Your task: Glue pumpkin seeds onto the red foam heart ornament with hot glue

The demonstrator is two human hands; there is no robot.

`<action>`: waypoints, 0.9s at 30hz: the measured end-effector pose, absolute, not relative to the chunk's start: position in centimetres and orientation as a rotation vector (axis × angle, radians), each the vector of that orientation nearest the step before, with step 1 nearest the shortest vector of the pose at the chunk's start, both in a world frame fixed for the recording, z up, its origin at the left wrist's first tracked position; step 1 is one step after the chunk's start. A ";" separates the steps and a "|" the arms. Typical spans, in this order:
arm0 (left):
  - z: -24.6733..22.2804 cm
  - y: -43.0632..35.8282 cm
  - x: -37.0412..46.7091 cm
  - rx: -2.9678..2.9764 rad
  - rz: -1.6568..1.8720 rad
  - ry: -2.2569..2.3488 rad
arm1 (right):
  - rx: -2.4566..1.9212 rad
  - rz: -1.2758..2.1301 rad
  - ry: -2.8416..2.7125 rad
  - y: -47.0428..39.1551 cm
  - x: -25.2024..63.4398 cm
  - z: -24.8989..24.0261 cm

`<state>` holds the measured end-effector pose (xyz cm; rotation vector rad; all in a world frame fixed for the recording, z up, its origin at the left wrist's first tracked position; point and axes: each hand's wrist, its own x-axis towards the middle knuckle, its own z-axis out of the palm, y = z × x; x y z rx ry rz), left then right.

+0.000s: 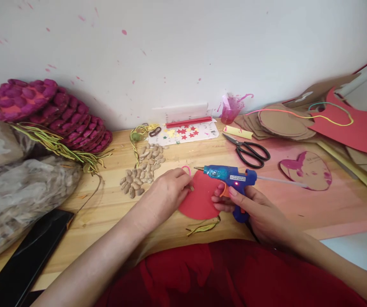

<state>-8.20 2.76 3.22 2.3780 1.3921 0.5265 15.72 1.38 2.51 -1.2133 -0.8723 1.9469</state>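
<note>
My right hand (260,207) is wrapped round a blue glue gun (225,175), with fingers at its orange trigger. A clear glue stick sticks out of its back, a red light glows on its side, and the nozzle points left. Under the gun lies a round red disc (199,202) with a pink loop (186,169) at its top edge. My left hand (169,192) hovers over the disc's left side, fingertips pinched on a small tan piece that looks like a peanut shell (191,188). Several peanut shells (135,181) are heaped just left of that hand.
Black-handled scissors (250,151) lie behind the gun. Cardboard pieces (286,121) and a painted cardboard heart (308,170) are at right. A stained plastic cup (230,111) stands by the wall. Purple shell-covered discs (45,106) and a plastic bag (20,192) fill the left.
</note>
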 end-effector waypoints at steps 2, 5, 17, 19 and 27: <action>3.0 2.9 -8.1 2.330 0.578 1.340 | -1.159 1.968 -0.797 1.1 15.4 2.5; 3.0 3.2 -8.3 2.283 0.619 1.245 | -1.093 2.002 -0.733 0.9 15.3 2.6; 3.9 3.0 -10.0 2.197 0.270 1.530 | -1.177 1.919 -0.851 1.3 16.0 3.1; 3.7 3.1 -9.7 2.233 0.315 1.541 | -1.174 1.925 -0.848 1.2 16.1 3.0; 2.6 3.3 -8.2 2.436 0.617 1.260 | -1.176 1.958 -0.799 1.1 16.3 2.8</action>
